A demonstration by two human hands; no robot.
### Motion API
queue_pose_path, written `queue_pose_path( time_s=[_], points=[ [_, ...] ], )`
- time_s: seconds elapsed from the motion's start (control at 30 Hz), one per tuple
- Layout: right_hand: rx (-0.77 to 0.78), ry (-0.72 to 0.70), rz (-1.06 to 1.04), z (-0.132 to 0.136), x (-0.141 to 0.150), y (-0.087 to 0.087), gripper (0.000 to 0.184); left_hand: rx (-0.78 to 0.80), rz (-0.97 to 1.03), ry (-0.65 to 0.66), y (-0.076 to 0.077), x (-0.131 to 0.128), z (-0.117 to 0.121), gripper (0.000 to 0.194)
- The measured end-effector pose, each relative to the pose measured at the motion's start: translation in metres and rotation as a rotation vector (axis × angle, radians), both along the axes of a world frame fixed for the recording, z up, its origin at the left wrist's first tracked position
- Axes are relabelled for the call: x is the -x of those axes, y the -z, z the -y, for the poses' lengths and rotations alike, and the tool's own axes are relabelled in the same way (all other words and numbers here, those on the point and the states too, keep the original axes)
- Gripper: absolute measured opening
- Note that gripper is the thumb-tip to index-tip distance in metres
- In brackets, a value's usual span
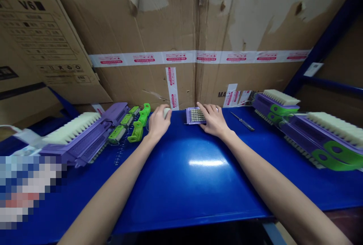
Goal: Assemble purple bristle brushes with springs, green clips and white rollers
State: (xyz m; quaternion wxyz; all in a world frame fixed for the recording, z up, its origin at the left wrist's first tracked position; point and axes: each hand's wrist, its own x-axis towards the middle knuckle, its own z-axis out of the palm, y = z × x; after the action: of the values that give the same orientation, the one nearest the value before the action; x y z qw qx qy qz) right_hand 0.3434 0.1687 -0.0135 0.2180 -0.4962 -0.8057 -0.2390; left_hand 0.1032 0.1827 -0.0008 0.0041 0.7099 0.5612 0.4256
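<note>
My left hand is closed around a small pale piece that shows between thumb and fingers. Most of that piece is hidden, so I cannot tell its kind. To the right, my right hand grips the right end of a purple brush plate with rows of short pale tufts, low over the blue table. Beside my left hand lie bright green brackets, green-and-clear parts and thin coil springs. A folding knife or similar slim tool lies right of my right hand.
Purple housings with a white brush stand on the left of the table. Purple brush assemblies with green end caps stand on the right. Cardboard walls the back; a blue post rises at right.
</note>
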Motion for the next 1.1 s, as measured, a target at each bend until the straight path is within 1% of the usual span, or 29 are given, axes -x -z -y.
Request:
queue_pose_path(
  time_s=[0.13, 0.2, 0.3, 0.4, 0.53, 0.73, 0.97, 1.1],
  points=[
    [-0.01, -0.019, -0.007, 0.0, 0.001, 0.002, 0.079, 0.217, 0.404, 0.193, 0.021, -0.019, -0.006, 0.027],
    [-0.015, -0.039, -0.009, 0.0, 0.003, 0.003, 0.079, 0.265, 0.602, 0.287, 0.027, -0.026, -0.008, 0.033],
    [-0.03, -0.072, -0.007, -0.001, 0.006, 0.004, 0.079, 0.279, 0.808, 0.366, 0.031, -0.03, -0.01, 0.044],
    [-0.037, -0.094, -0.002, -0.001, 0.008, 0.005, 0.079, 0.347, 0.927, 0.415, 0.031, -0.028, -0.01, 0.052],
    [-0.053, -0.094, 0.0, -0.001, 0.009, 0.006, 0.078, 0.408, 0.974, 0.451, 0.031, -0.025, -0.01, 0.056],
    [-0.067, -0.071, -0.004, -0.001, 0.008, 0.008, 0.077, 0.402, 0.941, 0.498, 0.034, -0.024, -0.011, 0.056],
    [-0.067, -0.056, 0.009, -0.001, 0.007, 0.007, 0.076, 0.429, 0.924, 0.542, 0.036, -0.021, -0.013, 0.062],
    [-0.064, -0.059, 0.014, -0.001, 0.007, 0.007, 0.076, 0.44, 0.908, 0.543, 0.036, -0.022, -0.014, 0.065]
  ],
)
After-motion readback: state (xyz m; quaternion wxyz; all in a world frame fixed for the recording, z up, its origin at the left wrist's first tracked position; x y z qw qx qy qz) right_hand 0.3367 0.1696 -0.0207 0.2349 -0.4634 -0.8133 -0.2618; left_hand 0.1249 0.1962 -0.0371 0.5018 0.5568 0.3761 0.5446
